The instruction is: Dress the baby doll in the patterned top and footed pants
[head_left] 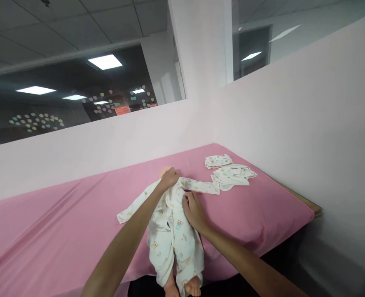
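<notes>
A baby doll lies on its back, its feet [193, 285] toward me. It wears a white long-sleeved romper [182, 239] printed with small bears, with both sleeves spread out sideways. My left hand [170, 178] is closed at the collar, in front of part of the doll's head [163, 171]; its fingertips are hidden. My right hand [194, 211] has its fingers curled and pinched on the romper at the right side of the chest. The front of the romper is rumpled between my hands.
A pink sheet [77, 222] covers the table or bed under the doll. At the far right corner lie a folded patterned cloth [218, 161] and a crumpled white printed garment [234, 175]. White walls [309, 123] with windows [77, 82] stand behind and to the right.
</notes>
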{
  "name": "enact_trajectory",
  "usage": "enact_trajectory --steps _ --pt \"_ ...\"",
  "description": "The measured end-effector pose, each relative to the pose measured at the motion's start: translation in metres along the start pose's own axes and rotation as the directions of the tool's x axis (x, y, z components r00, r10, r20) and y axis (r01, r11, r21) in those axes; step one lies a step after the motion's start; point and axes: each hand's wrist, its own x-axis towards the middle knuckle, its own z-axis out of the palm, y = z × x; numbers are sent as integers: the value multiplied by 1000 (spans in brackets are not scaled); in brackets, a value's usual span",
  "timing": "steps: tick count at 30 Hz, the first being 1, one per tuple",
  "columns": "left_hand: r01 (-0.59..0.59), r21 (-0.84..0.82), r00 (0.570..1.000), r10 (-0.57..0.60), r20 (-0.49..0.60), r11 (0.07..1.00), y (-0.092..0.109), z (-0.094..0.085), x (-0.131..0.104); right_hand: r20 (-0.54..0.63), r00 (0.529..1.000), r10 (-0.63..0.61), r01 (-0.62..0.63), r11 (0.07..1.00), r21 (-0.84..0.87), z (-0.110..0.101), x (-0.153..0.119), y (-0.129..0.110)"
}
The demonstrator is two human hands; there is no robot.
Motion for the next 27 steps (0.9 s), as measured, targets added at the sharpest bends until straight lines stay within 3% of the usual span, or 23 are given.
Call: enact_trajectory --steps 3,5,10,16,21,27 --pt "-81 -61 997 81 -8 995 18 16 7 -51 998 23 -20 998 60 0 0 1" --pt "-118 -72 993 119 7 990 18 21 7 -61 998 23 -18 996 86 0 1 1" --pt "-118 -4 993 118 4 993 -17 6 -21 -6 1000 -23 23 997 75 2 3 -2" --pt "-53 223 987 85 -136 973 -51 -15 -63 -29 1000 -11 14 994 110 3 1 -7" --pt "-8 241 1000 3 20 971 -52 -12 -68 -12 1000 -7 9 994 111 0 -1 -8" --pt "-16 237 999 6 43 971 -46 -15 -67 -5 1000 -7 8 995 95 -1 -1 -7"
